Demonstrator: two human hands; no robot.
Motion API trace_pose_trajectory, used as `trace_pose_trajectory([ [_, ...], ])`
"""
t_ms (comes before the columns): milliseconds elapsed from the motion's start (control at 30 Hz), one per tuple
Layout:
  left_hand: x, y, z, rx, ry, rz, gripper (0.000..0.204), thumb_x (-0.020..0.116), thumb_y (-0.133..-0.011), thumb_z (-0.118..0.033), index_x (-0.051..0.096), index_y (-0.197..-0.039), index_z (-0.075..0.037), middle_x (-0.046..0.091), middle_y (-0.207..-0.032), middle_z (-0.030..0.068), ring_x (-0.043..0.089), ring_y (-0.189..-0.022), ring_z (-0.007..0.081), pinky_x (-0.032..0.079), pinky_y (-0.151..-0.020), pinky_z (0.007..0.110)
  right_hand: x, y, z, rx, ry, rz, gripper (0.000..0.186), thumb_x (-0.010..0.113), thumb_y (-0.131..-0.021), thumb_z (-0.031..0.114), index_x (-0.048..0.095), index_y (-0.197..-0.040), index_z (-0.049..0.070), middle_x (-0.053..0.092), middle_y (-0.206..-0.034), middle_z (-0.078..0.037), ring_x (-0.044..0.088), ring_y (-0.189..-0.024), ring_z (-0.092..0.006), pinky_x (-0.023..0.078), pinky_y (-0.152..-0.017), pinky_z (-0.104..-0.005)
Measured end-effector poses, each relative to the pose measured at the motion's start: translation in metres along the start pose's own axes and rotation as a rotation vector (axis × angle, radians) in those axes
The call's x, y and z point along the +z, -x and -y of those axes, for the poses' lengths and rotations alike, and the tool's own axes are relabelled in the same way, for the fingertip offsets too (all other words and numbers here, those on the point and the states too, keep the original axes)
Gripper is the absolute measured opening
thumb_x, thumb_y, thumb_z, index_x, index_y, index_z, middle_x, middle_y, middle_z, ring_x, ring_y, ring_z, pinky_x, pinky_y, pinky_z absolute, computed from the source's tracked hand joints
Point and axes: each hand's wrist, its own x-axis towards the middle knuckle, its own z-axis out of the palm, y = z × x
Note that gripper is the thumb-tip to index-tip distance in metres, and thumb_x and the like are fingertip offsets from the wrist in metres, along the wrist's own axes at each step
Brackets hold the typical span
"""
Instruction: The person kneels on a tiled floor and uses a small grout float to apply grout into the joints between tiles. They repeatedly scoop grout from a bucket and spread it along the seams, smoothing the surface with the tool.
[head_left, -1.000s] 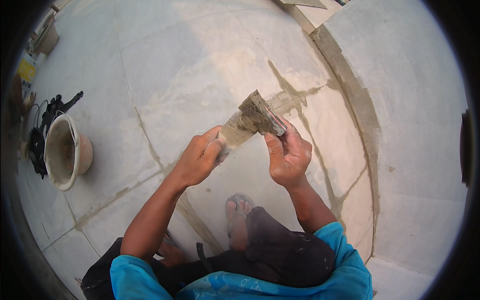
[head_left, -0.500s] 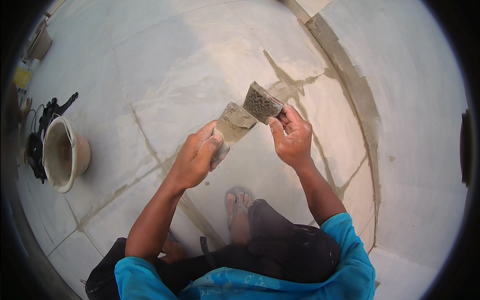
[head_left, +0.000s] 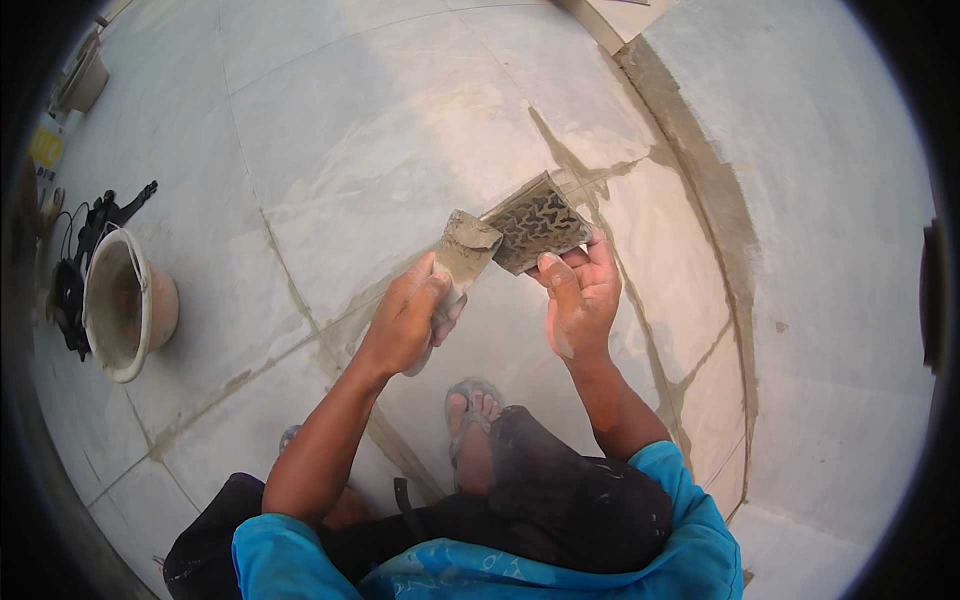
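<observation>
My left hand (head_left: pixel 400 312) is closed around a flat, mortar-coated scraper (head_left: pixel 460 262), with a wet grey lump on its far end. My fingers hide most of its lower part. Between the thumb and fingers of my right hand (head_left: pixel 585 300) is a squarish dark piece (head_left: pixel 540 226) that looks like rubber, its upward face patterned like tyre tread and smeared with grout. The two pieces meet or nearly meet at their near edges, above the floor; I cannot tell whether they touch.
Large pale tiles (head_left: pixel 330 130) cover the floor, with grout-filled joints (head_left: pixel 285 270). A raised pale slab (head_left: pixel 830 300) with a mortar-covered edge lies on the right. At the left stand a bucket (head_left: pixel 160 310), a black strapped item (head_left: pixel 70 300) and another tub (head_left: pixel 85 80). My sandalled foot (head_left: pixel 470 410) is below.
The right hand has turned the patterned piece, so more of its tread face shows. The left hand has shifted slightly right and tilted the scraper, and the lump now sits at its tip.
</observation>
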Motion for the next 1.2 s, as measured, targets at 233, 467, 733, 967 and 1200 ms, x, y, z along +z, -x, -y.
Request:
trace_pose_trajectory([
  [233,-0.008,0.003,-0.008,-0.086,-0.044,0.054,0.034,0.034,-0.093,-0.027,0.050,-0.111,-0.003,0.049,-0.073,0.0006,0.043,-0.052,0.0082,0.038,-0.051,0.023,-0.013,-0.007,-0.002,-0.073,0.138,0.059,0.041,0.055,-0.087,-0.004,0.048,-0.128,-0.008,0.065,-0.109,-0.013,0.061,-0.098,-0.0145,0.048,-0.085,-0.0279],
  [467,-0.019,0.004,-0.009,-0.077,-0.083,0.031,0.032,0.033,-0.095,-0.023,0.053,-0.109,-0.002,0.048,-0.071,0.0004,0.042,-0.053,0.0077,0.037,-0.049,0.025,-0.017,-0.012,0.000,-0.360,0.862,0.324,0.030,0.055,-0.082,-0.006,0.064,-0.110,-0.002,0.070,-0.099,-0.013,0.069,-0.090,-0.0196,0.054,-0.077,-0.0300],
  [733,-0.013,-0.001,-0.008,-0.076,-0.149,-0.010,0.032,0.033,-0.097,-0.025,0.052,-0.108,-0.002,0.049,-0.070,0.0002,0.043,-0.053,0.0078,0.037,-0.050,0.025,-0.016,-0.014,-0.002,0.168,0.005,-0.030,0.040,0.055,-0.089,-0.001,0.038,-0.126,-0.003,0.062,-0.109,-0.016,0.062,-0.099,-0.0194,0.053,-0.088,-0.0377],
  [967,0.009,-0.003,0.018,-0.074,0.012,-0.006,0.031,0.033,-0.097,-0.025,0.050,-0.112,-0.004,0.049,-0.072,0.0005,0.043,-0.054,0.0081,0.038,-0.051,0.025,0.008,-0.004,-0.009,0.100,-0.200,-0.134,0.043,0.052,-0.088,-0.003,0.033,-0.126,-0.001,0.059,-0.105,-0.014,0.059,-0.103,-0.0214,0.049,-0.097,-0.0444],
  [1200,-0.002,-0.008,0.020,-0.013,0.059,-0.020,0.032,0.032,-0.097,-0.028,0.048,-0.111,-0.004,0.049,-0.073,0.0008,0.044,-0.052,0.0076,0.039,-0.050,0.023,0.007,0.002,-0.020,0.068,-0.049,-0.027,0.042,0.052,-0.088,-0.004,0.035,-0.127,-0.003,0.062,-0.106,-0.015,0.061,-0.101,-0.0186,0.048,-0.096,-0.0367],
])
